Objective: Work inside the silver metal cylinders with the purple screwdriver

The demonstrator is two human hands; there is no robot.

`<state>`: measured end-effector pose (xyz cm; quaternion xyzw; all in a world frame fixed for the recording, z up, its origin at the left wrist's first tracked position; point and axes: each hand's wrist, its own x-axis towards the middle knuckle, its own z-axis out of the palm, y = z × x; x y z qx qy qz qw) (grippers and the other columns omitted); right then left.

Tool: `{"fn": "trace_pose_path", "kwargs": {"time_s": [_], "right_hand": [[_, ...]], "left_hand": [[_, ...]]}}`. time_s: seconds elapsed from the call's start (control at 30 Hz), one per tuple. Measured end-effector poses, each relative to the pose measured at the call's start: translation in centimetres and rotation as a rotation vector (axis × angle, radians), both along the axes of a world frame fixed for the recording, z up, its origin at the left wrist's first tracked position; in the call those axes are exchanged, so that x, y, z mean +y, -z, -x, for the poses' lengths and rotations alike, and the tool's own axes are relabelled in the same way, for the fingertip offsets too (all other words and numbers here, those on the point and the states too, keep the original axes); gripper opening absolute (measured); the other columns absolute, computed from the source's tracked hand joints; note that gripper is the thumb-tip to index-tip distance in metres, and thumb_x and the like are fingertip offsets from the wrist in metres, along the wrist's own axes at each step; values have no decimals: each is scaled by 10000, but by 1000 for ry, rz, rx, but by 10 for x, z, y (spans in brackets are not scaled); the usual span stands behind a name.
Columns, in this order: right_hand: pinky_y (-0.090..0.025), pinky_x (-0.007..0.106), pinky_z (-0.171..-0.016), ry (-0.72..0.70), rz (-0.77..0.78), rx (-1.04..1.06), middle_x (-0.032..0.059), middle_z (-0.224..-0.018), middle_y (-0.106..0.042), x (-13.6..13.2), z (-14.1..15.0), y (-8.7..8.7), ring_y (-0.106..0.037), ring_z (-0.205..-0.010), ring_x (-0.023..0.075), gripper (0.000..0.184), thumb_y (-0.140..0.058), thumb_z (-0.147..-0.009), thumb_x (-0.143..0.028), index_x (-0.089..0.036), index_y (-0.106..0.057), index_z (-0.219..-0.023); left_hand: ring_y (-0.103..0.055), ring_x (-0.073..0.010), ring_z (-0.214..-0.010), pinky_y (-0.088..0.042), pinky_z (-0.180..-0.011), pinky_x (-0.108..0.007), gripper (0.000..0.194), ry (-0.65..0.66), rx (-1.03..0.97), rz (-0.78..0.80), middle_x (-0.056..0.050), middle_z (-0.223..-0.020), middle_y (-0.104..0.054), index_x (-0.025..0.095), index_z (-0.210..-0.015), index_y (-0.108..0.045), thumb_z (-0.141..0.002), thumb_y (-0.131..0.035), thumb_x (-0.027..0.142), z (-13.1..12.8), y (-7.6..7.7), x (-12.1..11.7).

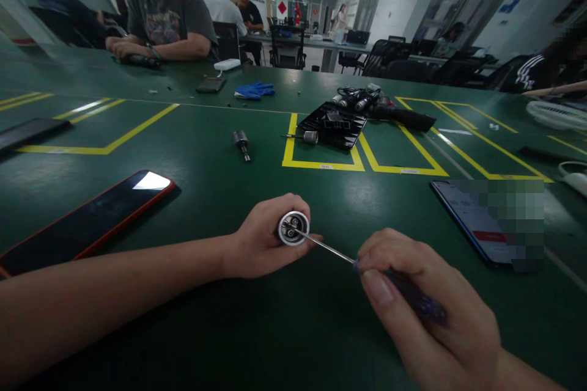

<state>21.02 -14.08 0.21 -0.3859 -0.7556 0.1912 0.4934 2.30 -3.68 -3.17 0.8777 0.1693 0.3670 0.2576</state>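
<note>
My left hand is closed around a round metal housing, its open end turned toward me. Small round gear-like parts show inside the rim; the rest of the housing is hidden by my fingers. In my right hand is a screwdriver with a dark, see-through handle. Its thin shaft points left, and the tip reaches into the housing's open end; exactly what it touches is too small to tell. Beyond my hands, a metal cylinder with a narrow shaft lies on the green table.
A phone lies left, another phone right. Ahead, a black tray bears a similar shafted part and dark tools. A blue glove lies farther back. A person sits across the table.
</note>
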Motion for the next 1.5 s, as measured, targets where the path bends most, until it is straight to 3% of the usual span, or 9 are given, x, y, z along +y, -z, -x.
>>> {"fn": "trace_pose_path", "kwargs": {"time_s": [0.2, 0.4, 0.53, 0.7, 0.9, 1.07, 1.3, 1.5], "right_hand": [[-424, 243, -484, 84, -29, -40, -7, -647, -522, 1, 4, -6, -549, -567, 118, 219, -474, -741, -17, -196, -495, -864], [-394, 205, -466, 64, -13, -125, -25, -628, -549, 1, 0, -8, -496, -495, 73, 111, -518, -801, -86, -192, -491, -821], [-399, 205, -487, 87, -42, -88, -27, -653, -528, 0, 0, -5, -501, -525, 72, 180, -534, -754, -34, -188, -481, -832], [-404, 228, -512, -6, 15, -53, -15, -675, -503, 0, 1, -6, -499, -570, 87, 238, -519, -664, 32, -168, -494, -791], [-393, 194, -488, 40, 22, -103, -38, -633, -526, 0, 1, -4, -496, -526, 65, 100, -541, -793, -101, -186, -488, -792], [-381, 189, -457, 98, -9, -100, -40, -631, -519, 1, 4, -2, -490, -508, 63, 155, -542, -751, -59, -193, -478, -794], [-416, 224, -494, -66, 22, -77, 0, -653, -525, 2, 4, -3, -522, -583, 101, 241, -482, -672, 54, -171, -534, -738], [-422, 213, -506, -115, 33, -83, 2, -677, -533, 0, 1, -4, -516, -595, 95, 207, -492, -704, 23, -166, -527, -782]], "left_hand": [[-479, -73, -572, -389, -518, -177, 152, 10, 46, -35, 27, -692, -505, 155, -795, -471, -773, -622, 150, 0, -2, 0], [-459, -72, -561, -372, -511, -178, 147, -23, 93, -64, 31, -678, -498, 156, -772, -464, -779, -611, 166, -1, -3, -2], [-463, -73, -564, -376, -517, -178, 143, -27, 79, -63, 31, -679, -499, 154, -780, -468, -777, -610, 168, -2, -2, -3], [-465, -74, -560, -379, -514, -180, 143, -45, 63, -43, 30, -676, -502, 151, -765, -476, -768, -617, 171, -1, -2, -4], [-457, -65, -556, -371, -501, -165, 141, -9, 48, -55, 34, -673, -495, 150, -764, -479, -769, -619, 167, -1, -2, -3], [-461, -72, -562, -381, -506, -177, 137, -23, 61, -25, 28, -677, -503, 151, -769, -484, -770, -619, 175, -1, -1, -3], [-457, -71, -554, -379, -500, -181, 149, -6, 29, -26, 29, -671, -498, 150, -768, -485, -771, -629, 184, -1, 3, -2], [-460, -76, -559, -381, -499, -185, 144, -9, 37, -6, 25, -671, -500, 152, -764, -485, -769, -626, 180, -2, 1, -3]]}}
